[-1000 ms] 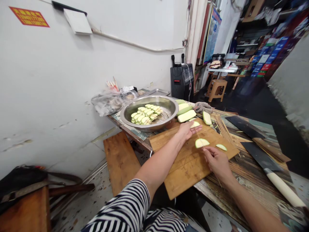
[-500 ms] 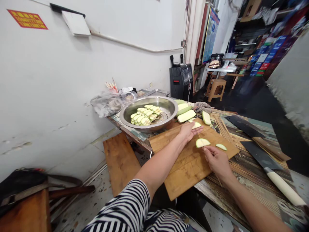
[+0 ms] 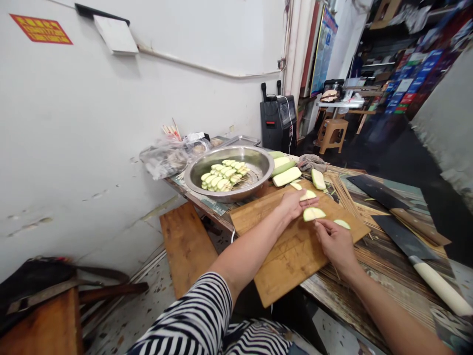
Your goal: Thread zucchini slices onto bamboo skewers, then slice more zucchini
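Along the wall: tabletop (image 3: 391,291), worn, wood-patterned. Wooden cutting board (image 3: 281,268) set on it, near corner overhanging the edge. Steel basin (image 3: 187,173) beyond the board's left part, holding stacked skewered slices (image 3: 223,176). Two cleavers to the right: white-handled one (image 3: 439,286) nearer, brown-handled one (image 3: 417,224) farther. Peeled pale-green squash pieces (image 3: 287,176) just past the board's far edge. Left hand (image 3: 293,204) above the board, fingers supporting a half-round slice (image 3: 308,195); full grip hidden. Right hand (image 3: 334,239): fingers pinching a thin stick (image 3: 337,273), which carries a second slice (image 3: 314,214) between the hands. Whether stick enters the upper slice: cannot tell. Loose slice (image 3: 342,224) on board, beyond right hand.
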